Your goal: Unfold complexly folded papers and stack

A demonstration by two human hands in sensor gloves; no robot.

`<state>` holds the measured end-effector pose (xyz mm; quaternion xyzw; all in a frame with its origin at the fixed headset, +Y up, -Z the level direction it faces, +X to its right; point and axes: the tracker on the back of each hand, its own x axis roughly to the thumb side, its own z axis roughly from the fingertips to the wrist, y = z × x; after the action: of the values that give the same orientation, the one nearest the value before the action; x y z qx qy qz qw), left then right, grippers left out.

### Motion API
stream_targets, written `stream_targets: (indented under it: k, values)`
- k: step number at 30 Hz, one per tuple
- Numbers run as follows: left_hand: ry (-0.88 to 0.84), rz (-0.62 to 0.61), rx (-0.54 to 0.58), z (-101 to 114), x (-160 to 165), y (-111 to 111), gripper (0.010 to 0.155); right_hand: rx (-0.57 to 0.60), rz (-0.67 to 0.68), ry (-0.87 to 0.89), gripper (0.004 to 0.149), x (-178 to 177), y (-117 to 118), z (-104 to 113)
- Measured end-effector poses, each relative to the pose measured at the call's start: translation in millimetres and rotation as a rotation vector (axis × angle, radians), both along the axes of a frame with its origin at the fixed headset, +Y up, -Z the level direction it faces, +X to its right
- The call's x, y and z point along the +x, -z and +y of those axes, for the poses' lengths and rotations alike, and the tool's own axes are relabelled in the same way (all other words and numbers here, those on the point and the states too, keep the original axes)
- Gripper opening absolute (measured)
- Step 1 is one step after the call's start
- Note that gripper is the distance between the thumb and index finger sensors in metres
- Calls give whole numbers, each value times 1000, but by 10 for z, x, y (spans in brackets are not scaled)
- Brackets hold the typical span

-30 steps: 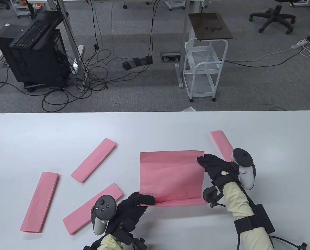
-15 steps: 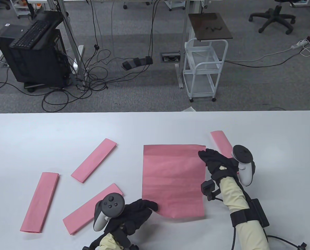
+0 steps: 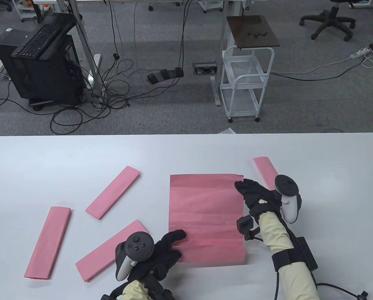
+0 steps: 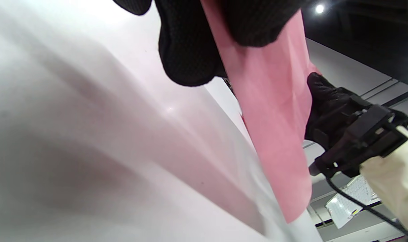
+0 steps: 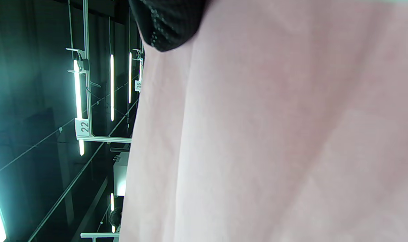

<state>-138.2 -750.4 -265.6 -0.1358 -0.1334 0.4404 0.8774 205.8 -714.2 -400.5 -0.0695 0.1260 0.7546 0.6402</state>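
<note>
A large unfolded pink sheet lies spread at the table's centre-right, with crease lines across it. My left hand pinches its lower-left corner. In the left wrist view the sheet runs between my gloved fingers, lifted off the table. My right hand holds the sheet's upper-right edge and also shows in the left wrist view. In the right wrist view the sheet fills the frame under one fingertip. Three folded pink strips lie to the left.
Another folded pink strip lies behind my right hand, partly hidden by it. The white table ends in a far edge, with a floor of cables, a white cart and a computer tower beyond.
The sheet's lower fold opened out towards me, so it is now longer. It then shifted slightly left. My left hand moved down, then up over the lower-left corner.
</note>
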Motion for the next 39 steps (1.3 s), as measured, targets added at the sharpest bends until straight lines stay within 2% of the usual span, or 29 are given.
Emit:
stream_targets:
  k: [1, 4, 6, 7, 11, 13, 16, 19, 21, 23, 31, 35, 37, 39]
  values:
    - [17, 7, 14, -4, 4, -6, 35, -2, 1, -5, 38, -11, 6, -8]
    - [87, 31, 54, -4, 17, -25, 36, -15, 4, -6, 38, -31, 25, -43]
    - [159, 123, 127, 52, -15, -25, 35, -28, 0, -13, 38, -49, 44, -88]
    - [180, 127, 154, 72, -26, -24, 36, -31, -4, -17, 38, -57, 52, -106]
    - [274, -6, 209, 122, 18, -37, 35, -54, -14, -33, 38, -112, 110, -212]
    - [309, -79, 196, 111, 70, -40, 36, -61, -16, -53, 38, -128, 132, -253]
    - [346, -161, 90, 18, 115, -7, 40, -74, 0, -85, 38, -169, 144, -324]
    - [228, -159, -41, -134, 115, 35, 55, -79, 12, -79, 38, -216, 139, -387]
    - [227, -181, -97, -192, 139, 63, 48, -82, 21, -78, 38, -236, 142, -412]
    - [312, -201, -101, -226, 188, 67, 41, -81, 26, -83, 38, -247, 146, -420]
    - [479, -306, -197, -430, 353, 58, 82, -94, 33, -106, 38, -278, 148, -458]
    - [627, -381, -302, -580, 324, 70, 88, -98, 15, -153, 39, -265, 140, -456]
    - [635, -364, -314, -604, 317, 66, 89, -100, 16, -184, 40, -249, 139, -463]
    - [650, -370, -327, -619, 317, 67, 90, -88, 13, -197, 50, -237, 109, -441]
